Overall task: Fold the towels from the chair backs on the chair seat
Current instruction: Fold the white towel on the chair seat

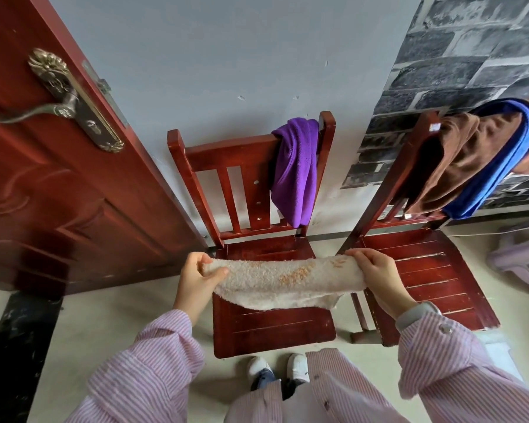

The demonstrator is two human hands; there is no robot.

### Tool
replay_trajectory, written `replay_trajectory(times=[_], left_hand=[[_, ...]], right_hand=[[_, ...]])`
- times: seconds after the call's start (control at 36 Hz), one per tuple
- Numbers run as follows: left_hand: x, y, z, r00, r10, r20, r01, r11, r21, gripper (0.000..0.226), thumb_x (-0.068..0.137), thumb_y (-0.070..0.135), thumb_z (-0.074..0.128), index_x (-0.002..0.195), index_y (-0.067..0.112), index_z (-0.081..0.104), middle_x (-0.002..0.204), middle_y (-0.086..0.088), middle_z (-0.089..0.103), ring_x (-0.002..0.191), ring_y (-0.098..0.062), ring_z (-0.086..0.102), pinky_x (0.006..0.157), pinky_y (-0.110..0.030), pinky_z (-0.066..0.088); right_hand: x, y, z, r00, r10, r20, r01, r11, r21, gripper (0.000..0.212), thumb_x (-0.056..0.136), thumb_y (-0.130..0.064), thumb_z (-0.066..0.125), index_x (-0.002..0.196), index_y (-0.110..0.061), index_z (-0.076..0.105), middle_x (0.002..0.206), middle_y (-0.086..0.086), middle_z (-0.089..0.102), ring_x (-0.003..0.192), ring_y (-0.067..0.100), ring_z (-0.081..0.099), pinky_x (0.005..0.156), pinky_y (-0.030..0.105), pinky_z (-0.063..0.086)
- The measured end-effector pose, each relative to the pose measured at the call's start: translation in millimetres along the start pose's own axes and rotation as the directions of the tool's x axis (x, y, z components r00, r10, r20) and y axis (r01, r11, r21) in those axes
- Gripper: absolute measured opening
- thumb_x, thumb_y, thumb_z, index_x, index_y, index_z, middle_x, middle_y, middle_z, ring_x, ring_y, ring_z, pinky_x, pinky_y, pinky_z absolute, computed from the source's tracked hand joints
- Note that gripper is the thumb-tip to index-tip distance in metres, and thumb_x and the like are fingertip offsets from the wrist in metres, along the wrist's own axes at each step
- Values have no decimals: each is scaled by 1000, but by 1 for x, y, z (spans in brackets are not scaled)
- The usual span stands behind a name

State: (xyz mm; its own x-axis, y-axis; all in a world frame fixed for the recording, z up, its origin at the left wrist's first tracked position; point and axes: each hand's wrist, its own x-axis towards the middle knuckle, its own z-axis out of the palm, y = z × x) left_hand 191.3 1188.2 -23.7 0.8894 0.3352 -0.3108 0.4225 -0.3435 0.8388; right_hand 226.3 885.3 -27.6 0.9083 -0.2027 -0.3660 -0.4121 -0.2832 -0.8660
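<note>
A cream towel with orange marks (283,282) is stretched between my hands above the seat (272,331) of the middle red wooden chair. My left hand (196,282) pinches its left end and my right hand (379,279) grips its right end. The towel is doubled over, with a lower layer sagging toward the seat. A purple towel (295,169) hangs over the right side of that chair's back. On the back of the right chair (425,270) hang a brown towel (458,157) and a blue towel (498,166).
A red door (58,178) with a brass handle (61,99) stands open on the left, close to the middle chair. A pale purple plastic stool (522,261) stands at the far right. My white shoes (278,369) are just before the chair's front edge.
</note>
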Motion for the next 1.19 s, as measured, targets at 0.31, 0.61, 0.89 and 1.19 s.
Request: replay_trajectory(times=[0.31, 0.61, 0.89, 1.19], left_hand=[[13, -15, -14, 918, -315, 241, 243, 927, 285, 52, 74, 1, 70, 122, 10, 52, 121, -8, 53, 113, -23, 49, 93, -31, 41], [6, -43, -12, 914, -308, 265, 118, 825, 553, 18, 97, 19, 37, 91, 13, 53, 97, -7, 58, 96, -24, 55, 82, -31, 41], [-3, -39, -7, 985, -173, 10, 172, 982, 76, 4, 86, 14, 60, 89, 12, 62, 91, -5, 64, 89, -20, 57, 72, -24, 45], [1, -32, -2, 995, -14, -94, 35, 974, 222, 26, 82, 14, 65, 108, 18, 68, 107, -3, 63, 101, -21, 57, 88, -30, 45]], right_hand=[[10, -3, 2, 979, 37, 203, -51, 997, 60, 38, 86, 0, 54, 123, -8, 51, 102, 12, 60, 97, 25, 61, 89, 35, 50], [21, 17, 9, 979, 3, 205, 92, 887, -452, 35, 87, 3, 38, 75, -22, 59, 96, 12, 63, 86, 24, 55, 60, 27, 40], [19, 14, 8, 989, -76, 126, 111, 949, -296, 35, 90, 5, 36, 103, -7, 66, 96, 9, 62, 89, 23, 57, 72, 27, 46], [33, 15, -6, 947, -138, 291, 278, 807, -520, 42, 86, -5, 53, 127, -3, 49, 115, 13, 50, 106, 24, 51, 95, 26, 37]])
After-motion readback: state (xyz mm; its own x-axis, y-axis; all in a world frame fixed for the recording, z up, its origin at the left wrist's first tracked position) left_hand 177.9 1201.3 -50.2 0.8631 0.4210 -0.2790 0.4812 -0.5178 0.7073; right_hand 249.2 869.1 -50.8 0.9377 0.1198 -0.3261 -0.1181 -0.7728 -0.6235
